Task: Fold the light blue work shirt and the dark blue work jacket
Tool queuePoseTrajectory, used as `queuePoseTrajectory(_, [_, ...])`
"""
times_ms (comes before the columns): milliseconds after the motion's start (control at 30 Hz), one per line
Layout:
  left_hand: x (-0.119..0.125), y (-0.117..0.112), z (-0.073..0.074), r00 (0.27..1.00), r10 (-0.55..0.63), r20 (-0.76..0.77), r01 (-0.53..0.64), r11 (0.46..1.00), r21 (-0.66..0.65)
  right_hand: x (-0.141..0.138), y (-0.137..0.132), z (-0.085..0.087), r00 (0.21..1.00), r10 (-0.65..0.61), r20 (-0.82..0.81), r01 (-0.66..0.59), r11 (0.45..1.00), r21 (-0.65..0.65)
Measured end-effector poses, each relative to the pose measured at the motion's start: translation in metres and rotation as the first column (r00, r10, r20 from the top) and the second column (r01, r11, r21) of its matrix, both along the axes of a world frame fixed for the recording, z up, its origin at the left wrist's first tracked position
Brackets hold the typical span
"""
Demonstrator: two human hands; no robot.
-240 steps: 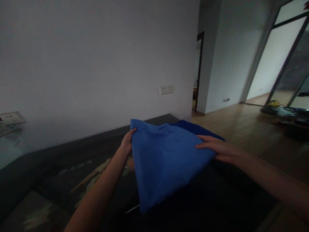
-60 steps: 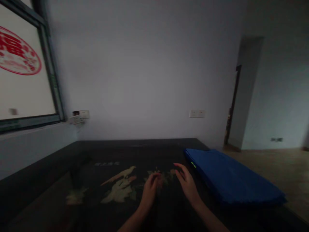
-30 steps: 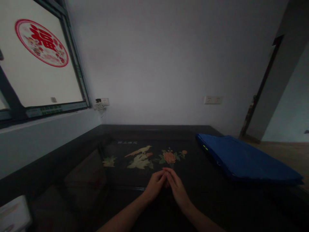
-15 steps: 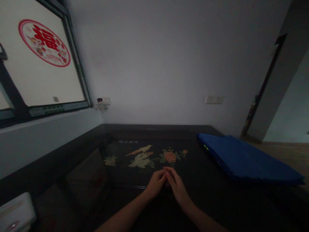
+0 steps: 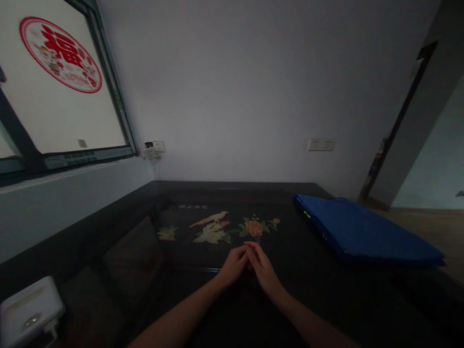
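My left hand (image 5: 234,265) and my right hand (image 5: 266,272) rest together on a glossy black table (image 5: 203,311), their fingers meeting and overlapping in the middle. Both are closed, with the fingers pressed together, and no object shows in either. Some fingertips are hidden where the hands meet. Just beyond them, the tabletop carries a picture of a bird (image 5: 212,219) and a pink flower (image 5: 254,228), with pale characters above.
At the right lies a large, flat blue folded thing (image 5: 366,231). A white box-like device (image 5: 32,311) sits at the near left. A window with a red round sticker (image 5: 61,54) is on the left. Wall sockets (image 5: 321,144) are above the table's far edge.
The view has tilted and shifted slightly, so the table sits a little higher and more of the white device shows. My hands stay joined in the same place on the table.
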State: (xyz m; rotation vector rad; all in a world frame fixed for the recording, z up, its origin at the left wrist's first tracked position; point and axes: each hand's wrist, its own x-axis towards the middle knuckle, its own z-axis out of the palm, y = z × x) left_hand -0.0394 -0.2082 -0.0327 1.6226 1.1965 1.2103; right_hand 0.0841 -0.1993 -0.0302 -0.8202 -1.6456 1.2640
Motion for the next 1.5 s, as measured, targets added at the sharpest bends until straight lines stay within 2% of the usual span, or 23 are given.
queuePoseTrajectory(300, [-0.0012, -0.0002, -0.0019, 0.998, 0.017, -0.062, -0.016, 1.000, 0.025, 0.0007, 0.0064, -0.0053, 0.998, 0.053, 0.019, -0.053, 0.998, 0.024])
queuePoseTrajectory(633, [-0.0004, 0.0001, -0.0021, 0.996, 0.013, -0.083, -0.012, 1.000, 0.008, 0.0029, 0.0028, 0.0024, 0.998, 0.057, 0.038, -0.058, 0.998, 0.016])
queuePoseTrajectory(1033, [-0.0028, 0.0020, -0.0065, 0.989, 0.045, -0.140, -0.047, 0.999, -0.005, 0.0019, 0.0036, -0.0011, 0.998, 0.053, 0.047, -0.055, 0.997, 0.060])
queuePoseTrajectory(1267, [-0.0028, 0.0017, -0.0064, 0.985, 0.070, -0.160, -0.070, 0.998, 0.005, 0.0031, 0.0013, 0.0037, 0.996, 0.067, 0.063, -0.070, 0.997, 0.044])
queuePoseTrajectory(1500, [-0.0038, 0.0022, -0.0091, 0.987, 0.073, -0.144, -0.075, 0.997, -0.009, 0.0029, 0.0031, 0.0016, 0.996, 0.075, 0.057, -0.079, 0.995, 0.065])
